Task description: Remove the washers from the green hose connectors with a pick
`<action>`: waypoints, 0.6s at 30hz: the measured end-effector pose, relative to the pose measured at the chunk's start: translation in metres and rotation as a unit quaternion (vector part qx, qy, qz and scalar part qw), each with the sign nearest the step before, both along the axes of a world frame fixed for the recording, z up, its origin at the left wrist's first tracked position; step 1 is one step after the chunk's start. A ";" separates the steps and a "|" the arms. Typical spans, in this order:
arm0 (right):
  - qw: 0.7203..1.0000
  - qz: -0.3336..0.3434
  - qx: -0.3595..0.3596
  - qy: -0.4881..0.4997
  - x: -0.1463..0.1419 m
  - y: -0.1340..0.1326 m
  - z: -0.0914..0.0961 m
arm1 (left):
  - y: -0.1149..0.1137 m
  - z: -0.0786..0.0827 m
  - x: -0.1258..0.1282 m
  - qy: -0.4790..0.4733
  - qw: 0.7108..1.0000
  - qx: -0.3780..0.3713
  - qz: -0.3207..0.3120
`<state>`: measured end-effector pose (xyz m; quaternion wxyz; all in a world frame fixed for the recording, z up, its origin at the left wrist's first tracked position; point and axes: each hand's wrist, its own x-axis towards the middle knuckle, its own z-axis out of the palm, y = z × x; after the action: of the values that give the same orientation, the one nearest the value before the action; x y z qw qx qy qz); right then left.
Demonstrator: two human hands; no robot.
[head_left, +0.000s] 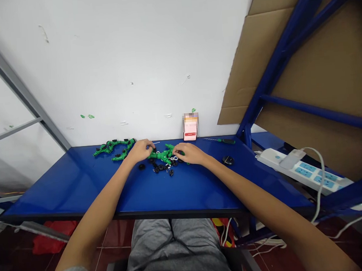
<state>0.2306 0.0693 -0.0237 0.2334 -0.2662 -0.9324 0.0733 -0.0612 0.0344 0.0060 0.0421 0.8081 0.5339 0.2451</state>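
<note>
Both my hands rest on the blue table, near the wall. My left hand is curled with its fingertips pinched at the left end of a green plastic fitting. My right hand is closed over the right end of the same fitting. Below the fitting, between the two hands, lie several small black and white rings and caps.
A group of green fittings lies to the left by the wall. A small pink and white box stands against the wall, a green-handled screwdriver and a black round part lie to the right. A white power strip sits on the blue shelf rack.
</note>
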 end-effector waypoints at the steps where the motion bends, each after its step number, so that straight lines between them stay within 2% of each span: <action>1: 1.000 0.002 -0.001 0.001 0.000 0.000 -0.001 | 0.001 0.000 -0.001 0.002 1.000 0.001 0.009; 9: 1.000 -0.006 -0.013 0.001 0.001 0.003 -0.001 | 0.011 -0.002 -0.018 0.006 0.997 -0.007 0.078; 18: 1.000 -0.003 -0.016 -0.001 0.002 0.005 -0.003 | 0.007 0.004 -0.023 -0.013 0.988 0.009 0.154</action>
<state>0.2321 0.0740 -0.0266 0.2285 -0.2728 -0.9304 0.0872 -0.0847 0.0416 0.0104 0.0029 0.7133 0.6493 0.2638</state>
